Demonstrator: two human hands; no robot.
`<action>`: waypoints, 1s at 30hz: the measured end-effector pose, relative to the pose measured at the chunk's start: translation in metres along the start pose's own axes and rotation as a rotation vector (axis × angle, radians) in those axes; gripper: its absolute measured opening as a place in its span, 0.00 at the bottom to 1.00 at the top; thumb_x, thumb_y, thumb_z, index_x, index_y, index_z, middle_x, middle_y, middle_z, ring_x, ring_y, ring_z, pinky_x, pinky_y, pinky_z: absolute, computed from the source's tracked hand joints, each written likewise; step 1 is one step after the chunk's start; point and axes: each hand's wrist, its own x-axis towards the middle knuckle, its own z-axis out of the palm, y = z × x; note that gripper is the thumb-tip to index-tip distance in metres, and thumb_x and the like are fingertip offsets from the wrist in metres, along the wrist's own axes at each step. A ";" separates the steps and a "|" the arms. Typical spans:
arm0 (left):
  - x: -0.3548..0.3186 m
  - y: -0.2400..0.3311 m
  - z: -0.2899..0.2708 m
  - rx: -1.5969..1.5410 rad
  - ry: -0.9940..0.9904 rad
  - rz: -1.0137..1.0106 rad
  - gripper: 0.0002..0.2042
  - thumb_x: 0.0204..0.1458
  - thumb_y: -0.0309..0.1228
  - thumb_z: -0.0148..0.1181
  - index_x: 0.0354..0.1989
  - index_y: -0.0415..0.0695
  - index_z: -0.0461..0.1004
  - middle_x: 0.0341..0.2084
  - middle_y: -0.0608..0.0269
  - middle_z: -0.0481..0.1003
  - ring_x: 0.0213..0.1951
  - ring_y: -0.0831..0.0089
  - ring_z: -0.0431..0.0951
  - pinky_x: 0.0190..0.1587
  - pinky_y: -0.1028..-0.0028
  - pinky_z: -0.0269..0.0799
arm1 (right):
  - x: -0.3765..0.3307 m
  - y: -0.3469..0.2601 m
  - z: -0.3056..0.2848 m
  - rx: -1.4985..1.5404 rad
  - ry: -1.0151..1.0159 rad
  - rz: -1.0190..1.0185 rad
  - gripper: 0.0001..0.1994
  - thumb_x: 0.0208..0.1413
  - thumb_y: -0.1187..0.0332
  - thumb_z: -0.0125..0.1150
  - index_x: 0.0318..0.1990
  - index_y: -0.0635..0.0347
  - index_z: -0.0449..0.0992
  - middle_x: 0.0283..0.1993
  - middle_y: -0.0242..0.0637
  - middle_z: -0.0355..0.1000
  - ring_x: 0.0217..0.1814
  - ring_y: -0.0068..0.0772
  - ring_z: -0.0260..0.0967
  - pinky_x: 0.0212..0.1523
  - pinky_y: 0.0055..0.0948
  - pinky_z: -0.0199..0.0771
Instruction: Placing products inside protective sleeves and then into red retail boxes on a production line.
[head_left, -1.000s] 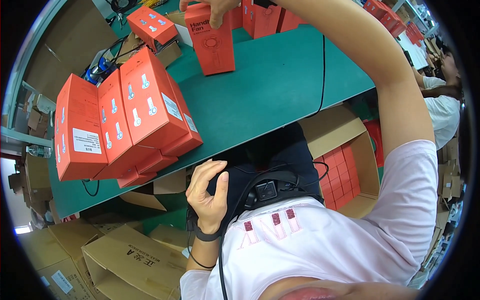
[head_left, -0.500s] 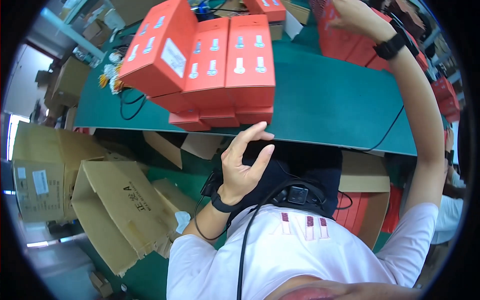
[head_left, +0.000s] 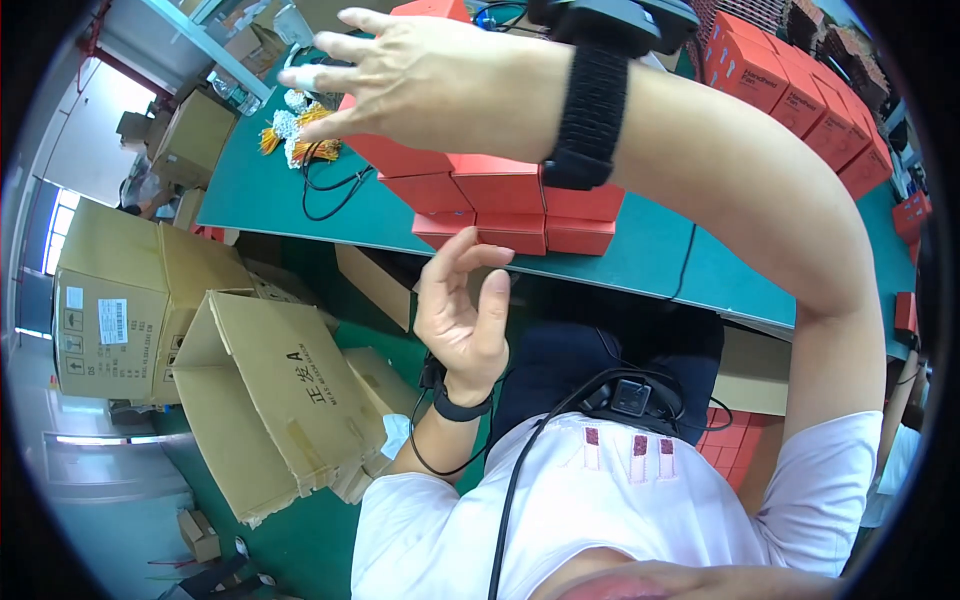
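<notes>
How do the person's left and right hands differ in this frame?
The right hand spreads its fingers, back showing, and partly hides the red boxes; the left hand has curled fingers, palm side partly showing. The right hand's wrist wears a broad black strap; the left hand's, a slimmer black band. Neither visibly grips anything.

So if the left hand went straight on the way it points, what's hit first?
The left hand would probably meet the bottom row of red boxes first, near the front edge of the green table. Depth is unclear; it could meet the table edge instead.
</notes>
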 end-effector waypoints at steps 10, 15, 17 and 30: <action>-0.022 0.013 0.019 -0.054 -0.227 0.052 0.28 0.50 0.22 0.69 0.62 0.33 0.70 0.40 0.53 0.81 0.45 0.67 0.81 0.57 0.67 0.71 | -0.092 0.072 -0.145 0.940 -0.153 0.577 0.37 0.47 0.78 0.71 0.65 0.60 0.60 0.58 0.48 0.69 0.60 0.42 0.71 0.60 0.37 0.74; 0.017 0.042 0.079 -0.077 -0.354 0.429 0.67 0.31 0.57 0.82 0.76 0.39 0.44 0.67 0.41 0.61 0.69 0.48 0.64 0.68 0.52 0.63 | -0.223 0.056 -0.224 1.103 0.103 0.720 0.37 0.48 0.75 0.73 0.67 0.56 0.63 0.62 0.41 0.69 0.62 0.37 0.71 0.61 0.34 0.73; 0.041 0.054 0.124 0.046 -0.525 0.534 0.65 0.28 0.59 0.83 0.74 0.38 0.53 0.69 0.42 0.60 0.74 0.48 0.54 0.70 0.51 0.58 | -0.278 0.058 -0.234 1.178 -0.060 0.653 0.49 0.41 0.66 0.82 0.72 0.60 0.59 0.71 0.38 0.60 0.72 0.32 0.60 0.71 0.34 0.61; 0.004 -0.044 0.254 0.506 -0.956 0.623 0.48 0.26 0.52 0.81 0.60 0.44 0.69 0.48 0.47 0.73 0.52 0.51 0.72 0.62 0.53 0.60 | -0.431 -0.035 -0.211 1.158 -0.012 1.745 0.34 0.64 0.56 0.59 0.75 0.54 0.59 0.72 0.44 0.63 0.69 0.35 0.66 0.70 0.38 0.61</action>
